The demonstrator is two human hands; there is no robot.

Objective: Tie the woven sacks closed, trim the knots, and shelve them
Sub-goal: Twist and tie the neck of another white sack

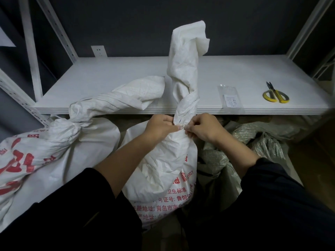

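Both hands pinch the twisted neck of the upright white woven sack with red print (163, 169). My left hand (161, 125) and right hand (203, 127) are curled tight, thumbs meeting. Any tie is hidden between my fingers. The sack stands below the white shelf board (126, 73) — yellow-handled scissors (275, 95) lie on it, right. My sleeves cover the sack's base.

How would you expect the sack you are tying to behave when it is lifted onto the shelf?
The sack bulges full, so probably heavy. Its crumpled, twisted neck looks floppy, so it would likely sag if lifted there.
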